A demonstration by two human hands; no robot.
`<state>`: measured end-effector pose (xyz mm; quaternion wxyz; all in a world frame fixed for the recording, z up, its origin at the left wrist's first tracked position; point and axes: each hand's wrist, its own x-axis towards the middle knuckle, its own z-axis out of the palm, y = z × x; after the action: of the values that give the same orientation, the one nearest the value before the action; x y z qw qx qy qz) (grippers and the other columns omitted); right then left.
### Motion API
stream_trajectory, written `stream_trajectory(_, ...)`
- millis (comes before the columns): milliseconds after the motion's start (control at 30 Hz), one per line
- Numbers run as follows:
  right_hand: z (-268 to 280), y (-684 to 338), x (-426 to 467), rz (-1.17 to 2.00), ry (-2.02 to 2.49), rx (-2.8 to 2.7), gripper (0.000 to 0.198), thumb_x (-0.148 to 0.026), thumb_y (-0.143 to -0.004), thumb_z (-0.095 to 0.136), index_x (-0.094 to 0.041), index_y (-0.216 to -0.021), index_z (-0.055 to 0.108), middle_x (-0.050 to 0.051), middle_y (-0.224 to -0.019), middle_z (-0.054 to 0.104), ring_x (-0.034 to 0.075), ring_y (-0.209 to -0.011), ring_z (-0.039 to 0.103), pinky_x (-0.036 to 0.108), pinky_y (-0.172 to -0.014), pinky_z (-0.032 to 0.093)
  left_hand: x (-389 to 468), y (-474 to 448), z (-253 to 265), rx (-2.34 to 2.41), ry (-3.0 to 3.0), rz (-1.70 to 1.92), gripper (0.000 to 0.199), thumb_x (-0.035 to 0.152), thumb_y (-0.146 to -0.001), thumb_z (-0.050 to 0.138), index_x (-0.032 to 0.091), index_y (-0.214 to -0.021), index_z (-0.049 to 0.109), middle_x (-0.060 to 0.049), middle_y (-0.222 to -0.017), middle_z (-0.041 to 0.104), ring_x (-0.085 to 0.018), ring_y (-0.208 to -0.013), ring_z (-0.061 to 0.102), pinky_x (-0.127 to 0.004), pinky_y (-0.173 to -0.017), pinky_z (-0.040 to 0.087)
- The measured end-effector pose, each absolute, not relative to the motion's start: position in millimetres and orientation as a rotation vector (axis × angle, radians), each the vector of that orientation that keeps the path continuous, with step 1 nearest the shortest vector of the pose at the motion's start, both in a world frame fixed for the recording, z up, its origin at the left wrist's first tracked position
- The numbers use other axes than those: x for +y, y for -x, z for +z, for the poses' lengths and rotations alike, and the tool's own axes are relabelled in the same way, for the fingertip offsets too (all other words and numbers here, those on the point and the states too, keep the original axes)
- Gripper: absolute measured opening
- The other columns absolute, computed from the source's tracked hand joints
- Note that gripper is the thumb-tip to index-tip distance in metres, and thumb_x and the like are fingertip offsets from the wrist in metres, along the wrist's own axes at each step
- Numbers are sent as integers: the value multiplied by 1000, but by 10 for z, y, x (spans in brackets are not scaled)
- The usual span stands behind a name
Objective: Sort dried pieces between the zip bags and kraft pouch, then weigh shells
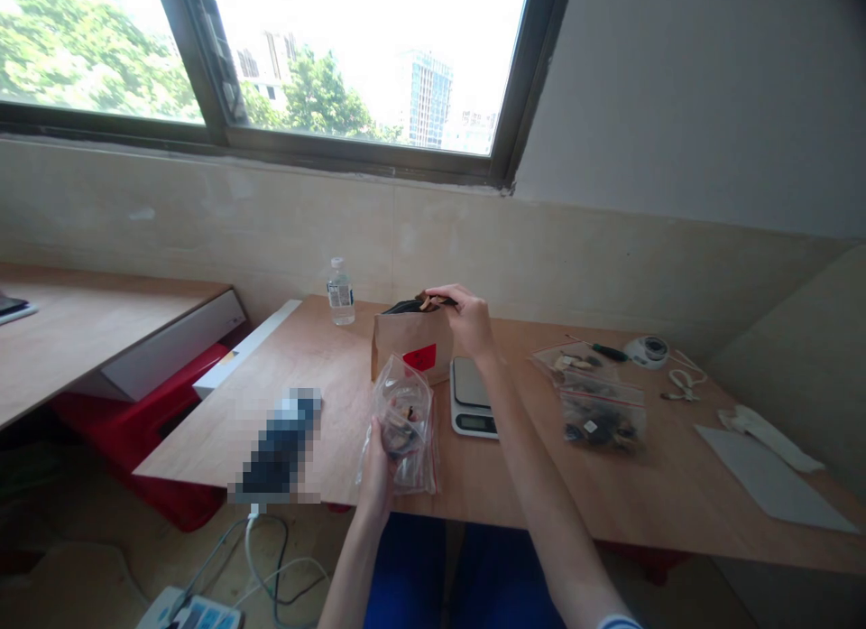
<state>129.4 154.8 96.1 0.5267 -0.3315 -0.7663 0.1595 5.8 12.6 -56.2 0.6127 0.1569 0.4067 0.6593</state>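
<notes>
Right hand (pixel 470 320) closed on brown pieces (pixel 428 301) at the mouth of the kraft paper bag (pixel 391 347), toward the table's (pixel 216 444) back edge. Left hand (pixel 377 462) grips the clear zip bag (pixel 410 421) near the front edge, its long axis toward the kraft paper bag.

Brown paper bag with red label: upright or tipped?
Upright: the bag stands on the brown wooden table, mouth uppermost, right hand at it.

Head-worn view, forward and down across table (pixel 223 430)
</notes>
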Motion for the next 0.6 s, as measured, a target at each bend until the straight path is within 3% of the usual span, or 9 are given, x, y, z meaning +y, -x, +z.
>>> stream_trajectory(367, 1023, -1312, 1568, 434, 742, -1785, 21, -19, -84, 52, -21, -93, 71, 4, -94, 70, 17, -89, 64, 27, -82, 48, 138, -28, -590, 910, -346, 1514, 53, 49, -90, 43, 20, -133, 49, -12, -109, 70, -23, -99, 66, -35, -79, 55)
stream_trajectory(600, 1001, -1304, 1567, 629, 776, -1978, 25, -11, -79, 52, -22, -88, 73, 1, -91, 73, 17, -88, 67, 27, -80, 50, 150, -28, -605, 908, -328, 1510, 55, 51, -87, 47, 19, -132, 50, -12, -109, 70, -23, -100, 66, -35, -82, 54)
